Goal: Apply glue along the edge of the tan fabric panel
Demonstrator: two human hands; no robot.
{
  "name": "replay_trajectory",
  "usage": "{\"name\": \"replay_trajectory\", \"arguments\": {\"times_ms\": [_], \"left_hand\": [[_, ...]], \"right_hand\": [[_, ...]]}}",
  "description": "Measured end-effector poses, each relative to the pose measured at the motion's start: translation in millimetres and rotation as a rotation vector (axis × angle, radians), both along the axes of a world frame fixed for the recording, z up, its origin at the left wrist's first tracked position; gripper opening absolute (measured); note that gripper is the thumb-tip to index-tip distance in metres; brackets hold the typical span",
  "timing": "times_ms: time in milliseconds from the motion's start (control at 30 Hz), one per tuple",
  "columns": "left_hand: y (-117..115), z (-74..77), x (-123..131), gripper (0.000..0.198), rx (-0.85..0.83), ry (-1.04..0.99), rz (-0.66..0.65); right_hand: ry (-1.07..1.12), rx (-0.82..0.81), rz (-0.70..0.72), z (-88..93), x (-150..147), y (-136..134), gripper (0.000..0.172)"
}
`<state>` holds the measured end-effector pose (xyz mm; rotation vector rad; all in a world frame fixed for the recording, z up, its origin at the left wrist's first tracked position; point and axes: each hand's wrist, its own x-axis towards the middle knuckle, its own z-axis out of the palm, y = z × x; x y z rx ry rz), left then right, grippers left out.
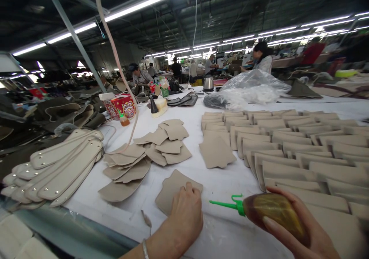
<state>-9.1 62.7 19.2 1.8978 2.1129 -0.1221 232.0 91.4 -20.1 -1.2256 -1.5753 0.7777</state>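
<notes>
My left hand point(184, 213) rests on a beige cut leather piece point(170, 187) lying on the white table point(219, 182), its fingers curled down onto the piece's near edge. My right hand point(300, 228) grips a squeeze bottle of brown glue point(273, 209) held sideways, its green nozzle point(226, 204) pointing left toward the piece. A loose heap of similar beige pieces point(147, 151) lies beyond my left hand. One single piece point(216, 151) lies in the middle.
Rows of overlapping beige panels point(294, 147) cover the table's right side. Long cream strips with rivets point(57, 166) are stacked at the left edge. A red box point(122, 105), a kettle point(208, 84) and a plastic bag point(250, 87) stand farther back. Other people work in the distance.
</notes>
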Motion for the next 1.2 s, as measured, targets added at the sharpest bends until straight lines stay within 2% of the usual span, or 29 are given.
{"name": "replay_trajectory", "arguments": {"times_ms": [133, 333, 433, 733, 967, 1200], "left_hand": [[2, -0.6, -16, 0.031, 0.035, -0.044, -0.035], [6, -10.2, -34, 0.05, 0.143, -0.143, -0.127], [7, -11.9, -37, 0.054, 0.162, -0.16, -0.158], [8, -8.0, -36, 0.046, 0.139, -0.16, -0.146], [7, -8.3, -38, 0.043, 0.135, -0.218, -0.146], [6, -14.3, -38, 0.041, 0.137, -0.278, -0.127]], "right_hand": [[-0.034, -0.022, 0.079, 7.5, -8, 2, 0.054], [-0.12, 0.069, 0.118, 14.0, -28, 4, 0.052], [-0.183, 0.12, 0.124, 16.9, -36, 6, 0.051], [-0.312, 0.332, 0.215, 22.1, -50, 17, 0.04], [-0.324, 0.338, 0.247, 20.7, -51, 18, 0.036], [-0.315, 0.288, 0.219, 13.9, -48, 20, 0.037]]}}
